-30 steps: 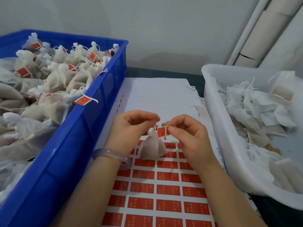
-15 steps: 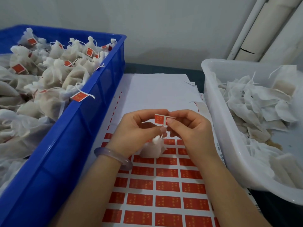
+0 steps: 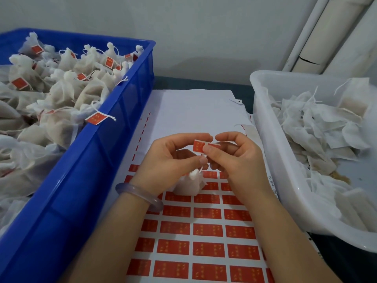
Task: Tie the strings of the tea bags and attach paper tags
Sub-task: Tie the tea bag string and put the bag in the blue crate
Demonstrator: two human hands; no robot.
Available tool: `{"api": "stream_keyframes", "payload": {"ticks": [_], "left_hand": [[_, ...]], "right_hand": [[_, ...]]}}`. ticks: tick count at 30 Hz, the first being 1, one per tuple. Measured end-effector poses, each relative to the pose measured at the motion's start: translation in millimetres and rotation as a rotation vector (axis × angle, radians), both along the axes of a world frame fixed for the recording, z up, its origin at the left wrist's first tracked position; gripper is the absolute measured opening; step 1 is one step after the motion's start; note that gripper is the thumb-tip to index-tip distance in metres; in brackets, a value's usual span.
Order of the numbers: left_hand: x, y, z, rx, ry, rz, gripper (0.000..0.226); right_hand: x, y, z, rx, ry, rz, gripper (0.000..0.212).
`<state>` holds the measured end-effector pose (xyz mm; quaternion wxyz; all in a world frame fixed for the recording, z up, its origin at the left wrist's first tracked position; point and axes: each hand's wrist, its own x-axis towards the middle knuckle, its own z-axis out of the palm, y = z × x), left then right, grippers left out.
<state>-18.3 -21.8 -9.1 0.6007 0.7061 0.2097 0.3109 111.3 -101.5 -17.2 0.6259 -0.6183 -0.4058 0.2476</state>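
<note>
Head view: small red paper tag with a white border (image 3: 201, 145) is pinched between both hands, the left hand (image 3: 169, 160) holding its left end and the right hand (image 3: 234, 158) closing thumb and forefinger on its right half, so both sets of fingers are clamped on it. Below, a thin white string (image 3: 202, 168) runs down from the left thumb to the gathered neck of a little white mesh tea bag (image 3: 188, 184), which hangs low against the white sheet of red peel-off labels (image 3: 206, 231) lying on the surface. The bag looks feather-light and soft, its fabric easily crushed, so the knotted neck or the string is the sensible hold; the tag is thin, probably sticky, and should be gripped by its edges while folding over the string. A blue plastic crate (image 3: 114, 127) at left holds finished bags, a white plastic tub (image 3: 263, 123) at right untied ones.
</note>
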Motion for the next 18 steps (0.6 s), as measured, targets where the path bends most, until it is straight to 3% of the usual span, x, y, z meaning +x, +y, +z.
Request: {"api": "stream_keyframes", "payload": {"ticks": [18], "left_hand": [[-0.8, 0.0, -0.4, -0.002, -0.016, -0.046, 0.037]], "right_hand": [[3.7, 1.4, -1.0, -0.063, 0.063, 0.068, 0.027]]}}
